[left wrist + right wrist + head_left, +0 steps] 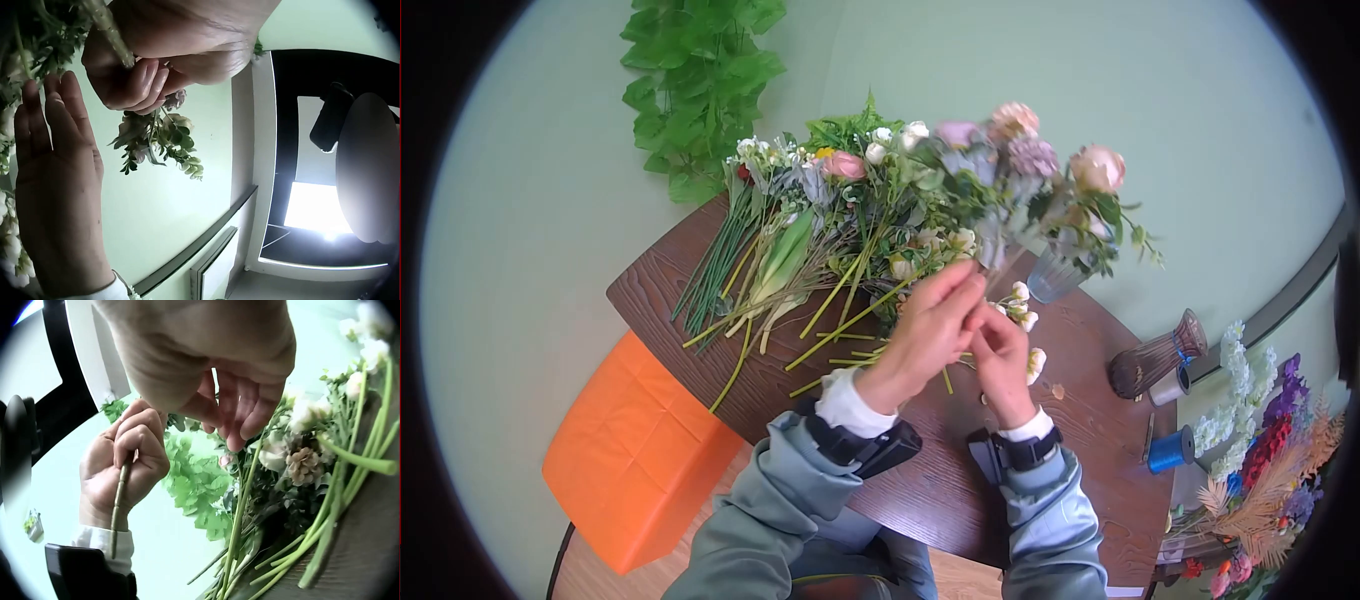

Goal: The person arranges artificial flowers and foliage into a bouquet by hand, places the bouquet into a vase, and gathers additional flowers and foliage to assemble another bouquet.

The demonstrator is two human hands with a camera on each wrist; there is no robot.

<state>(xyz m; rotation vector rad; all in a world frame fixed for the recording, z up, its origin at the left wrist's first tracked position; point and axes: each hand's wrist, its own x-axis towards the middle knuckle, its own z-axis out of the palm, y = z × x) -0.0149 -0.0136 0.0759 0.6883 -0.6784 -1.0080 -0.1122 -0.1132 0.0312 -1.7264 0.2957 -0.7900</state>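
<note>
My left hand (pixel 925 335) grips an artificial flower stem (pixel 119 503), whose bare, knobbly end sticks out below the fist in the right wrist view. Mauve and peach blooms (pixel 1032 157), slightly blurred, stand above this hand in the head view. Close beside it is my right hand (pixel 1002 365), fingertips near the left fingers. Seen from the left wrist, the right hand (pixel 62 181) has its fingers extended and palm showing, with nothing visible in it. A glass vase (pixel 1055 277) with a pale pink rose (pixel 1097 168) over it stands just beyond the hands.
Many loose flowers with green stems (pixel 725 255) lie across the left of the dark wooden table (pixel 920 440). On the right are a dark ribbed vase (pixel 1145 368) and a blue ribbon spool (pixel 1170 452). An orange stool (pixel 630 450) stands at the left, more flowers (pixel 1270 450) at the right.
</note>
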